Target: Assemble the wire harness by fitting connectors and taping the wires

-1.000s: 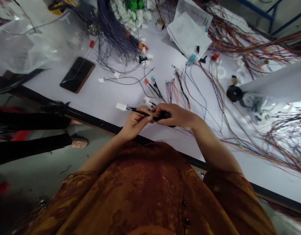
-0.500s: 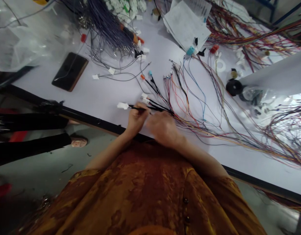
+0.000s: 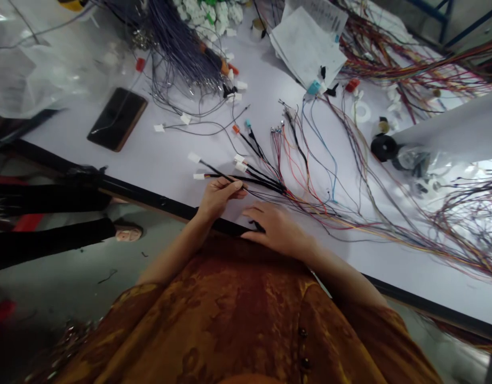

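My left hand [image 3: 222,196] pinches a black-wrapped wire branch [image 3: 216,170] between thumb and fingers. A blurred white connector [image 3: 194,157] is at that branch's free end. Just below it, a second black-wrapped branch ends in another white connector [image 3: 198,176]. To the right, my right hand [image 3: 276,226] is at the table's front edge, its fingers curled over a small dark object [image 3: 257,226] that is mostly hidden. Ahead of both hands, the wire harness [image 3: 294,196] fans out into branches with white connectors [image 3: 240,163], an orange connector [image 3: 235,129] and a light-blue connector [image 3: 247,123].
A phone [image 3: 117,119] lies on the left beside clear plastic bags [image 3: 49,74]. Purple-grey wires [image 3: 176,48] and white connectors [image 3: 214,18] are piled at the back. Papers [image 3: 308,48], a black ring [image 3: 384,148] and tangled wires [image 3: 466,213] are farther right. Someone's legs [image 3: 54,242] show at left.
My right hand has drawn back from my left hand toward the table's edge. The held branch now angles away from the branch below it, its connector farther up the table.
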A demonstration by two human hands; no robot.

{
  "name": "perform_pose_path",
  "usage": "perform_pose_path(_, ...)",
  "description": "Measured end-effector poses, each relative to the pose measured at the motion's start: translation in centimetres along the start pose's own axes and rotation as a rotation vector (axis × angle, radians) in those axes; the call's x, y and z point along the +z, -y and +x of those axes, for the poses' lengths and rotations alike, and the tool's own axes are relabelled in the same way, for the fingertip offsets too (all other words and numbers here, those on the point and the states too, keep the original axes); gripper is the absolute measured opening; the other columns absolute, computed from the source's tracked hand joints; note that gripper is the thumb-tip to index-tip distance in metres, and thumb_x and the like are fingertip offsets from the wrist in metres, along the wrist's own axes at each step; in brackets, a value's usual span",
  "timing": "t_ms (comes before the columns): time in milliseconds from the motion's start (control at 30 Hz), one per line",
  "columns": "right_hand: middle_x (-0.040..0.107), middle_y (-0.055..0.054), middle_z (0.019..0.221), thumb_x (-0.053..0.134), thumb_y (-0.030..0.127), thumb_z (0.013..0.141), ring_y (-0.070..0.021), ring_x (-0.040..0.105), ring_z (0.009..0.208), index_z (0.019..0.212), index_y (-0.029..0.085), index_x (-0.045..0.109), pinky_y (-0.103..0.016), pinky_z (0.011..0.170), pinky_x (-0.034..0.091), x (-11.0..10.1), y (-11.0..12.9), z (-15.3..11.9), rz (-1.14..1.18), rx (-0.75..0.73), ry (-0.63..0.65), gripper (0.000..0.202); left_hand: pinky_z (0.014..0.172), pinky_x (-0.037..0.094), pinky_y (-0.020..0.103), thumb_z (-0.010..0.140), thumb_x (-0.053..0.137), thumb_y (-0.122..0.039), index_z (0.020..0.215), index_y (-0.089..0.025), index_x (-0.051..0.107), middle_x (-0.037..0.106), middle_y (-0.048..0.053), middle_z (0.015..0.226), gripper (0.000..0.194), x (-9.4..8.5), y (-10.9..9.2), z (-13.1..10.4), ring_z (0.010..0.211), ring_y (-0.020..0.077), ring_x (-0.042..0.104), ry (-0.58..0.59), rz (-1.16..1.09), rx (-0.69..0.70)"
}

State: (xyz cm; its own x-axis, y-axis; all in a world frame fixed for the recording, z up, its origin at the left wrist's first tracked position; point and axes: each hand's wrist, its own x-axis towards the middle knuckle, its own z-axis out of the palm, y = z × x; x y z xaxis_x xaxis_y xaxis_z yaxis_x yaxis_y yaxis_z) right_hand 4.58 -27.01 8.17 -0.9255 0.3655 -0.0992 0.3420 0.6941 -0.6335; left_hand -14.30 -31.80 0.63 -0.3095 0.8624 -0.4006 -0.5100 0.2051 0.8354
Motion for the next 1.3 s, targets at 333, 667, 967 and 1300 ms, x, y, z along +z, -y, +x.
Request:
perform_pose_path(333,0.064,-0.011,0.099,0.064,0.023,0.085,-0.0208,0.056,0.081,0.088,0.017,0.067,-0.033,0.068,0.042,-1.3,-9.1,11.1,-0.227,0.547,-0.400,0.007,0.058,0.053,0.021,0.069,0.081,-0.048,0.071,-0.014,0.066,0.070,0.003,0.075,0.037,-0.2,-0.1,0.9,0.059,0.0086,0.063,-0.066,0.005,0.146)
perform_pose_path(667,0.062,-0.005,0.088,0.050,0.023,0.092,-0.0157,0.056,0.078,0.088,0.020,0.061,-0.029,0.072,0.043,0.4,-5.2,7.7,0.081,0.185,-0.577,0.012,0.047,0.034,0.020,0.081,0.072,-0.044,0.082,-0.012,0.072,0.052,-0.003,0.057,0.033,-0.1,-2.2,2.3,0.048,0.0050,0.045,0.009,0.081,0.189)
perform_pose_path(967,0.062,0.000,0.077,0.052,0.026,0.094,-0.0129,0.056,0.070,0.085,0.020,0.062,-0.026,0.068,0.041,2.1,-4.1,6.9,0.250,0.153,-0.564,0.014,0.054,0.036,0.021,0.080,0.074,-0.043,0.108,-0.013,0.072,0.051,-0.003,0.063,0.041,-1.1,-2.4,3.2,0.055,0.0059,0.044,0.247,0.004,0.151)
perform_pose_path(1300,0.061,0.000,0.075,0.054,0.024,0.092,-0.0133,0.055,0.069,0.082,0.020,0.062,-0.027,0.067,0.042,2.1,-3.5,6.9,0.275,0.166,-0.634,0.014,0.053,0.031,0.022,0.085,0.068,-0.041,0.108,-0.011,0.070,0.044,-0.004,0.060,0.038,-0.7,-3.3,2.6,0.055,0.0067,0.038,0.377,0.162,0.131)
